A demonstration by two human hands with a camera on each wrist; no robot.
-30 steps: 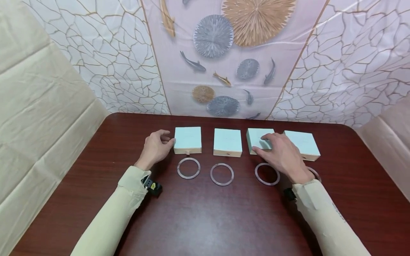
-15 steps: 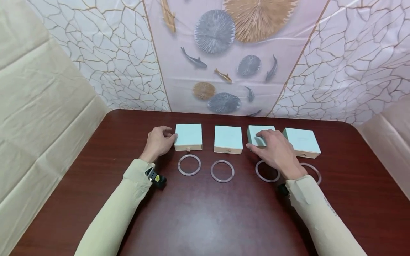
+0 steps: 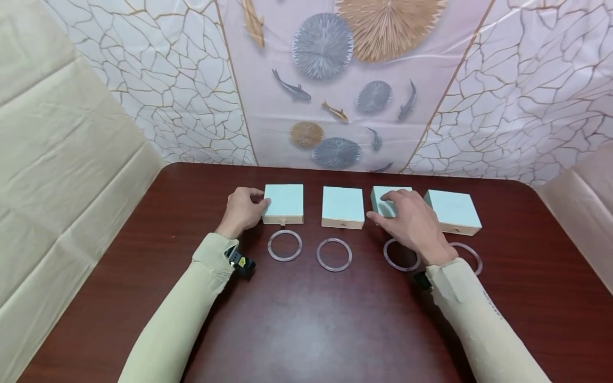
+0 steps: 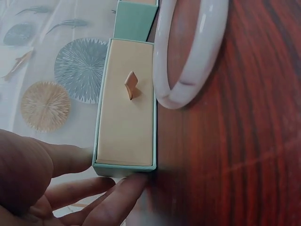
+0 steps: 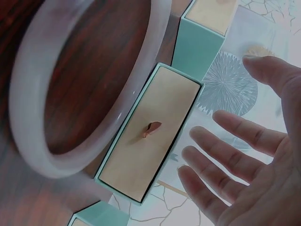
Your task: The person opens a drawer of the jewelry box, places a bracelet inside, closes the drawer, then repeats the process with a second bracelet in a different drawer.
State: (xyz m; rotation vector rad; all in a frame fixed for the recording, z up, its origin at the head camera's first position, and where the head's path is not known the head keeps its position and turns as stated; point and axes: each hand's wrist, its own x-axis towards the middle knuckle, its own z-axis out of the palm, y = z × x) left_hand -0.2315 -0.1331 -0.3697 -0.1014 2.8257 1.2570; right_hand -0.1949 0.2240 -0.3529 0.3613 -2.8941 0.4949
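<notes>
Four pale mint drawer boxes stand in a row. My left hand [image 3: 241,211] touches the left side of the leftmost box [image 3: 283,198], thumb at its upper corner. In the left wrist view my fingers [image 4: 113,207] lie along that side, beside the tan drawer front [image 4: 124,122] with its small pull tab. My right hand [image 3: 413,223] hovers over the third box [image 3: 384,193], fingers spread and holding nothing, partly covering it. A pale marbled bangle [image 4: 207,47] lies before the leftmost box. Another bangle [image 5: 30,94] lies before the third box, partly hidden by my right hand in the head view.
The second box [image 3: 342,204] and the rightmost box [image 3: 455,208] stand in the same row, each with a bangle in front. All rest on a dark red-brown table [image 3: 297,330]. A patterned cloth backdrop [image 3: 335,96] rises behind its far edge.
My right hand has shifted left over the third box, uncovering more of the rightmost bangle. My left hand has moved slightly right, closer against the leftmost box. The head view has tilted slightly.
</notes>
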